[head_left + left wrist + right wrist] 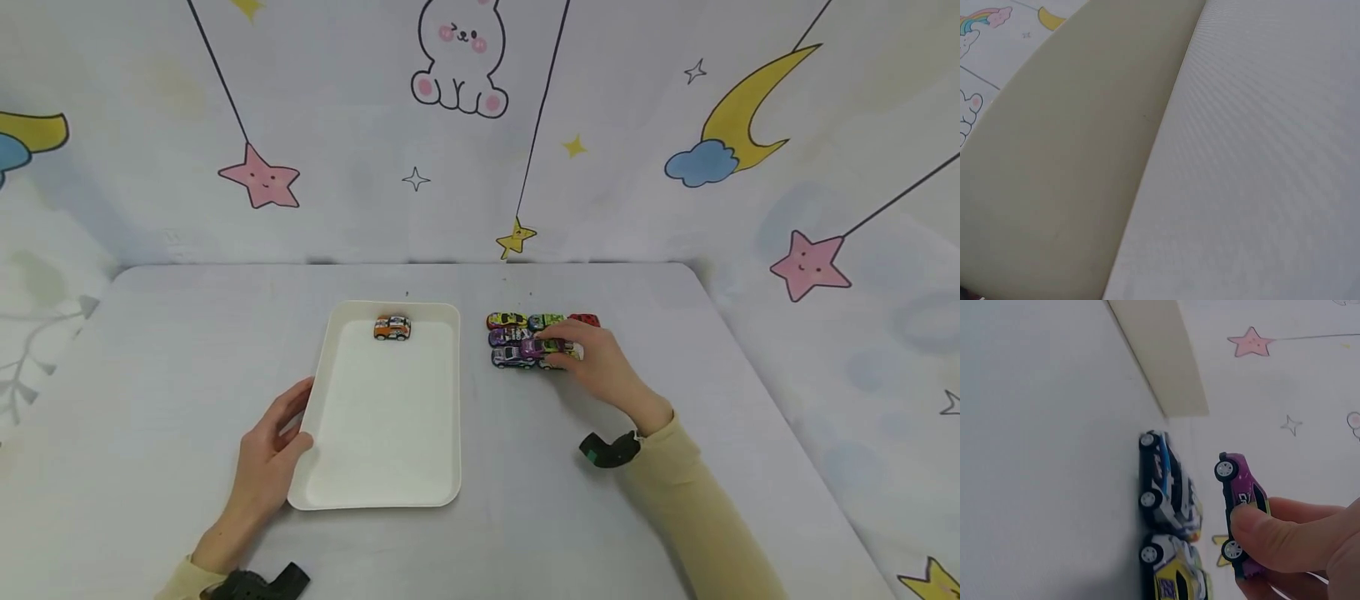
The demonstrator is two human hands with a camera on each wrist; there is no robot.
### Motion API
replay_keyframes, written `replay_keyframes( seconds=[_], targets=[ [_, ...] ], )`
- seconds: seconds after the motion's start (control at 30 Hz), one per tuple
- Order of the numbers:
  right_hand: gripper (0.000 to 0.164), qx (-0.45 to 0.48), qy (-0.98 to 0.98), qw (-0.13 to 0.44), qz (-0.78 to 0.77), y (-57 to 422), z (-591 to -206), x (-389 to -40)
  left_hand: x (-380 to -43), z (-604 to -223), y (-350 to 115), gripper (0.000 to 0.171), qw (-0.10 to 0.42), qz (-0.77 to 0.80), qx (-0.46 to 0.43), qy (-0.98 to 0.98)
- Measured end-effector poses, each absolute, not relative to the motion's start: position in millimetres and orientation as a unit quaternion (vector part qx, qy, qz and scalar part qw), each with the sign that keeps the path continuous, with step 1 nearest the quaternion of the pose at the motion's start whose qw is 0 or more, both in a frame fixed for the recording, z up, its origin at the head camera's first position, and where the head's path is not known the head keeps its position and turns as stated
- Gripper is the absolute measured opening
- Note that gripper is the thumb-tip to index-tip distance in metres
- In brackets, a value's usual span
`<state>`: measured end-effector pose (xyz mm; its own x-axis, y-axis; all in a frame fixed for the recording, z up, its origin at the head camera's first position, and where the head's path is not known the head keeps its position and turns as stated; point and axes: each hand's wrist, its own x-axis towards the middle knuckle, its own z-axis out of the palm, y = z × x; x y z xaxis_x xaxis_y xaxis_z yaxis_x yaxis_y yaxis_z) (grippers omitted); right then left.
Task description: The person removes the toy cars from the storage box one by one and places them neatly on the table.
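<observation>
My right hand (596, 362) pinches a purple and green toy car (1244, 497) between thumb and fingers. In the right wrist view that car is raised off the table, apart from a silver-and-blue toy car (1169, 481) and a yellow toy car (1179, 575). Several more toy cars stand in close rows under and beside the hand, among them a yellow one (507, 320), a green one (545, 320) and a red one (587, 318). At the left, my left hand (266, 454) holds the side of a white tray (375, 417), thumb at its rim. An orange toy car (392, 327) sits inside the tray's far end.
A white table (517, 467) carries the tray and the cars. Behind it rises a wall covering (337, 108) printed with stars, moons and a bear. In the left wrist view, the tray's pale outer wall (1079, 144) fills much of the left.
</observation>
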<state>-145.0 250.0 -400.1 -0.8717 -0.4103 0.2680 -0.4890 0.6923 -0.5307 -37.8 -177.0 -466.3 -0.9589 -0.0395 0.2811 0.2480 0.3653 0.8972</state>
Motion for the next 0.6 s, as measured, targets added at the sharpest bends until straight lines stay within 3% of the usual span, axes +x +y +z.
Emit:
replay_keyframes(
  seconds=[0.6],
  targets=[
    [0.032, 0.149, -0.933, 0.061, 0.323, 318.8, -418.7, -169.0, -37.8, -467.7, -176.1, 0.071, 0.137, -0.555, -0.061, -0.818]
  ],
)
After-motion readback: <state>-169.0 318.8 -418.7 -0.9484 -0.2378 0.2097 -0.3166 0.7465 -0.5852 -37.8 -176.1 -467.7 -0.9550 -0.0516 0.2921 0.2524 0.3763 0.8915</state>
